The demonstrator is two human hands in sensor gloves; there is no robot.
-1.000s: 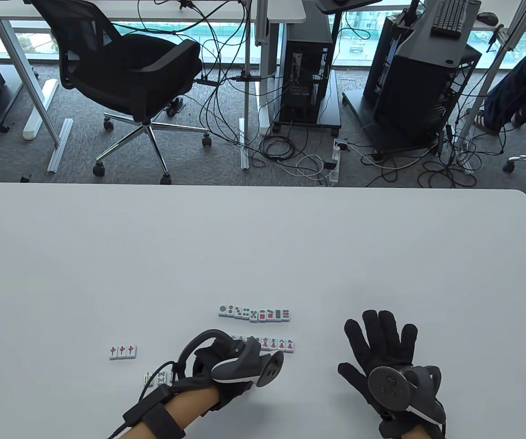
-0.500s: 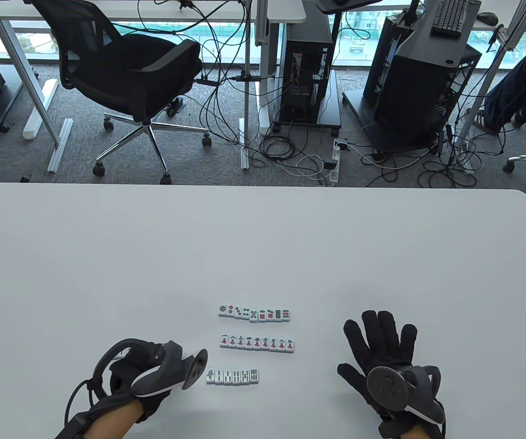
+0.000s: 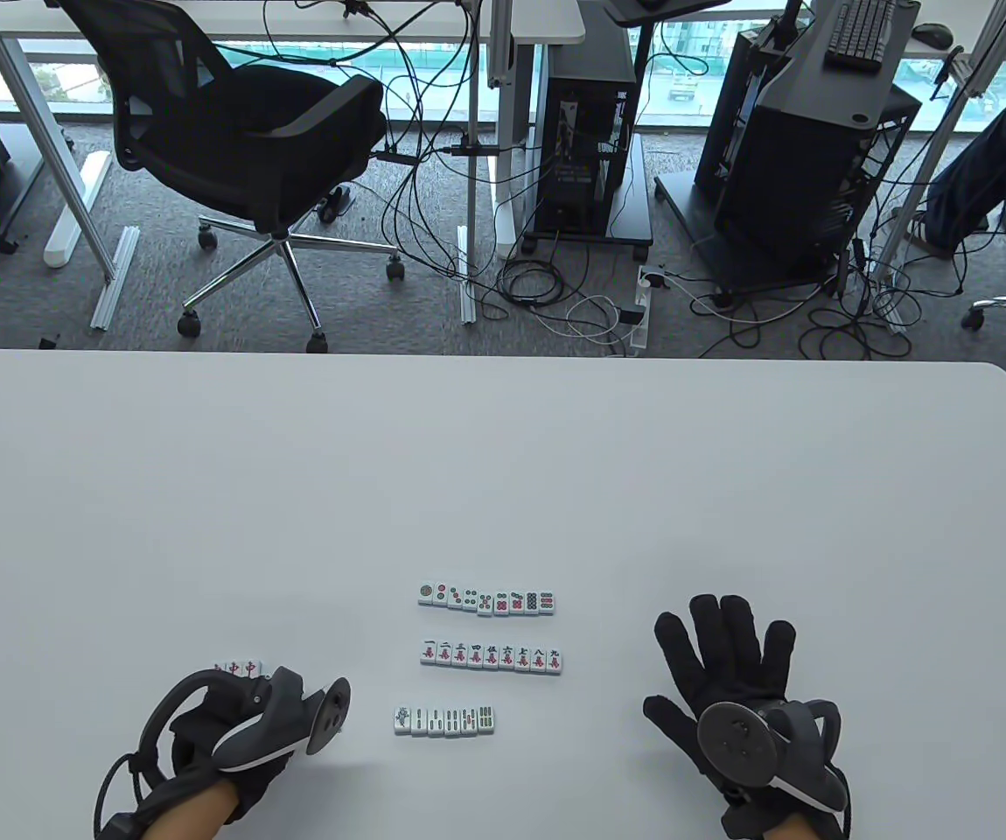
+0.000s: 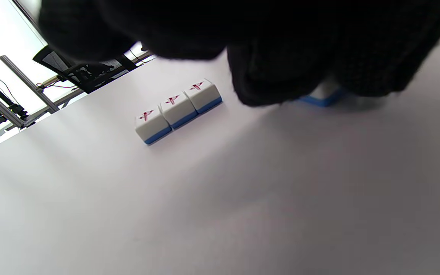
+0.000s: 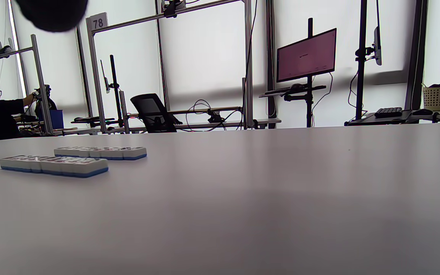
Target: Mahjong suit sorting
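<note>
While both hands [image 3: 232, 735] hug its near edge (tiles [image 3: 485, 600] between), table [image 3: 503, 455] lies bare beyond

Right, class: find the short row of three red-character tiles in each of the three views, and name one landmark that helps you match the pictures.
Table view: the row of three red-character tiles lies lower left, partly hidden behind the left hand.
Left wrist view: upper centre-left, just left of the gloved fingers.
Right wrist view: not in it.
Shared landmark: the white table.
</note>
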